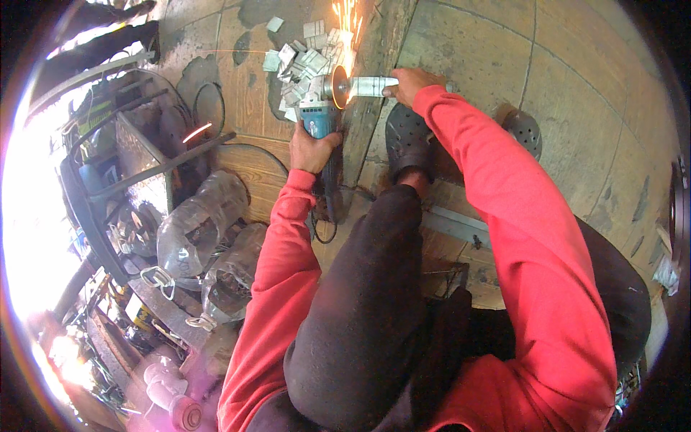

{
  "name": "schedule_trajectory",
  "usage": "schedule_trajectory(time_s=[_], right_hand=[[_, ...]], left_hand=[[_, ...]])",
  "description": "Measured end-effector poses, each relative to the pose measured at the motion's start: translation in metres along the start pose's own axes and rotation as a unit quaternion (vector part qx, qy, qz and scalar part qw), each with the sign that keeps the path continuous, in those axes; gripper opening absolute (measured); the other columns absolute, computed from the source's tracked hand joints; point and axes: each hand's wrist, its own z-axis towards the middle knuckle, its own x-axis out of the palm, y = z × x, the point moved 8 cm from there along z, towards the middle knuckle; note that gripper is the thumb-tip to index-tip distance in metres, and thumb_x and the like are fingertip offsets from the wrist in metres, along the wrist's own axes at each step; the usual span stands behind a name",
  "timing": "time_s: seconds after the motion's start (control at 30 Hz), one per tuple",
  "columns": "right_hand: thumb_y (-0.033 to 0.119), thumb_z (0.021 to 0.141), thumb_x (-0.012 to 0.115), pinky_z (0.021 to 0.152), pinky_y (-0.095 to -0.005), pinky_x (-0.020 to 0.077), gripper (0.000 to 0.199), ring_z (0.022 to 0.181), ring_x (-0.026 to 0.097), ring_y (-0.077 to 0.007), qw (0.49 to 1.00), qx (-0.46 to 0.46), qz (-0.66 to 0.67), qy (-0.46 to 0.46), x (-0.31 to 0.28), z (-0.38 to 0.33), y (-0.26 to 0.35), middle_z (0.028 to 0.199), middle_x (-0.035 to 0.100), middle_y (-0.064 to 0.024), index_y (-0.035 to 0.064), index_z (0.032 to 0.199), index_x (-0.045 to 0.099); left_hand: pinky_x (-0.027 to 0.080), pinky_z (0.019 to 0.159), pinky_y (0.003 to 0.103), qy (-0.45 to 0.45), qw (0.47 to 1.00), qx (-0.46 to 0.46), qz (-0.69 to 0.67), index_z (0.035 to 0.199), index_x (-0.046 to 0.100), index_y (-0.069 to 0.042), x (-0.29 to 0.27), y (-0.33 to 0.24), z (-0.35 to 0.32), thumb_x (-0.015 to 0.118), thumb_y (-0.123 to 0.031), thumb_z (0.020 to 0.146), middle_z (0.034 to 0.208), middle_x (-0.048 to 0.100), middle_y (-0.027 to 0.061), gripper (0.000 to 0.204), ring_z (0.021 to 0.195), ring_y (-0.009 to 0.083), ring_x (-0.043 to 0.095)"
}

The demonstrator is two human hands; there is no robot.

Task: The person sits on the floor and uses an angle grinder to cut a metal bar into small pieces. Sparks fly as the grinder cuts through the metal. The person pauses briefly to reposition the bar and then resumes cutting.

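Teal angle grinder (319, 115) throwing orange sparks (347, 18); silver metal bar (373, 86); red sleeves (518, 216); dark perforated clogs (407, 140) nearby.

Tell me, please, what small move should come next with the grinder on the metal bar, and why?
Probably keep pressing the disc straight through the metal bar. The left hand holds the angle grinder, its disc is on the bar and sparks fly away from the person, so the cut looks unfinished. The right hand steadies the bar, and cut pieces lie beyond.
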Motion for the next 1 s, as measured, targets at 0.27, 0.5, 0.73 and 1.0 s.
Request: schedule_trajectory(time_s=[0.27, 0.5, 0.73, 1.0], right_hand=[[0.045, 0.088, 0.067, 0.084, -0.0513, 0.0483, 0.038, 0.100, 0.066, -0.0377, 1.000, -0.023, 0.000, -0.013, 0.010, 0.009, -0.004, 0.102, 0.071, -0.0130, 0.0123, 0.109, 0.065], [0.042, 0.088, 0.068, 0.085, -0.0484, 0.0490, 0.039, 0.101, 0.066, -0.0370, 1.000, 0.002, -0.003, -0.010, 0.003, 0.001, -0.006, 0.103, 0.071, -0.0152, 0.0109, 0.112, 0.066], [0.042, 0.090, 0.066, 0.086, -0.0492, 0.0483, 0.039, 0.102, 0.066, -0.0350, 1.000, 0.005, 0.001, 0.004, 0.005, 0.004, -0.005, 0.105, 0.071, -0.0135, 0.0146, 0.117, 0.065], [0.047, 0.087, 0.067, 0.089, -0.0515, 0.0464, 0.043, 0.105, 0.066, -0.0344, 1.000, 0.003, -0.012, 0.002, 0.002, 0.001, -0.004, 0.108, 0.071, -0.0113, 0.0185, 0.119, 0.065]], left_hand=[[0.050, 0.087, 0.044, -0.015, 1.000, 0.010, 0.023, 0.115, 0.056, 0.007, -0.003, -0.010, -0.003, 0.080, -0.029, 0.061, 0.105, 0.066, 0.0282, 0.069, 0.100, 0.0409, 0.065], [0.050, 0.087, 0.044, -0.019, 1.000, 0.011, 0.000, 0.116, 0.056, 0.008, -0.003, -0.007, -0.004, 0.081, -0.029, 0.061, 0.105, 0.067, 0.0276, 0.070, 0.099, 0.0402, 0.065], [0.051, 0.086, 0.043, -0.009, 1.000, 0.010, -0.003, 0.114, 0.057, 0.007, 0.002, 0.001, -0.002, 0.083, -0.031, 0.061, 0.104, 0.067, 0.0268, 0.070, 0.098, 0.0389, 0.066], [0.051, 0.084, 0.044, -0.024, 1.000, 0.007, 0.002, 0.111, 0.057, 0.007, -0.003, -0.010, -0.008, 0.082, -0.032, 0.062, 0.102, 0.068, 0.0267, 0.067, 0.097, 0.0400, 0.066]])
